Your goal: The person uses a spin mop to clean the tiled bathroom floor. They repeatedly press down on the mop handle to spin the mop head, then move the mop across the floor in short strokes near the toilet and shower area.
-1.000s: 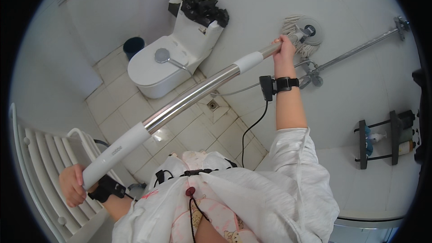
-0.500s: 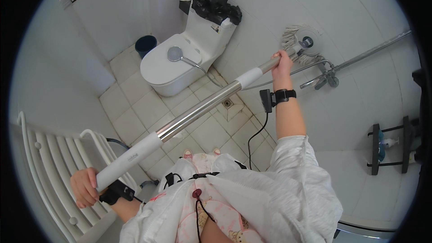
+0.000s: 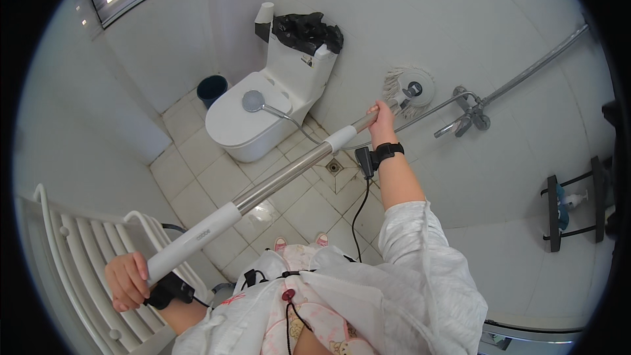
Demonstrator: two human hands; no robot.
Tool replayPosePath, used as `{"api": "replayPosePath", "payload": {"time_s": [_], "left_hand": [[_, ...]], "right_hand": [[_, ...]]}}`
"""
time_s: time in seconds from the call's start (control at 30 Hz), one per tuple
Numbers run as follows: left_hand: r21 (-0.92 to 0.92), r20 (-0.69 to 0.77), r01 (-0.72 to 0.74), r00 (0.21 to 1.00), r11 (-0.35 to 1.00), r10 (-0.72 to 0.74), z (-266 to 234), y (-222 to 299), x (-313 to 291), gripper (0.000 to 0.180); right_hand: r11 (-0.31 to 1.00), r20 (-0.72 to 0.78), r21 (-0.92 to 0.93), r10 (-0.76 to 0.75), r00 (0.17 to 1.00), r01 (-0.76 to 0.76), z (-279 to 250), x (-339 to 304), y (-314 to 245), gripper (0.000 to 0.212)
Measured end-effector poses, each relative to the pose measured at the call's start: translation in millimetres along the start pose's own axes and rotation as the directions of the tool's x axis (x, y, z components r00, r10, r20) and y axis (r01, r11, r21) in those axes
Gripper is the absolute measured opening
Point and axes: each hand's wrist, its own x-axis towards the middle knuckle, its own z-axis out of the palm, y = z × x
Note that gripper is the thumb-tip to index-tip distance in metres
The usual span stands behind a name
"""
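A mop with a white and steel telescopic handle slants across the picture, from lower left to upper right. My left hand is closed round the white grip at its lower end. Farther along, my right hand wraps the steel pole just below the head. The round mop head, a white disc fringed with pale strands, is in front of the tiled wall. Whether it touches the wall I cannot tell. A black strap with a small cabled box is on each wrist.
Ahead stands a white toilet with a hand shower on its lid and a black plastic bag on the tank. A dark bin is beside it. A shower mixer juts from the right wall; a towel radiator stands left.
The mop head and my right hand have moved left and nearer to me, away from the shower mixer. My left hand keeps its grip on the handle's end. The view has shifted slightly.
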Motion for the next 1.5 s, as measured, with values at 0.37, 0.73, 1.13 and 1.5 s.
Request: {"api": "replayPosePath", "payload": {"time_s": [0.37,0.73,1.13,1.5], "left_hand": [[0.045,0.047,-0.111,0.993,0.993,0.109,4,11,-2,0.027],[-0.047,-0.074,-0.404,0.914,0.914,0.400,12,11,-22,0.027],[-0.101,-0.070,-0.475,0.880,0.874,0.470,6,-3,-19,0.029],[-0.107,-0.256,-0.533,0.830,0.839,0.495,6,-6,-46,0.034]], "right_hand": [[0.999,0.064,-0.039,0.012,0.998,-0.009,28,-13,-30,0.015],[0.973,0.279,0.023,-0.229,0.933,0.232,112,-70,-133,0.013],[0.926,0.337,0.009,-0.357,0.871,0.377,132,-85,-180,0.010],[0.937,0.301,0.052,-0.345,0.889,0.346,108,-64,-147,0.012]]}}
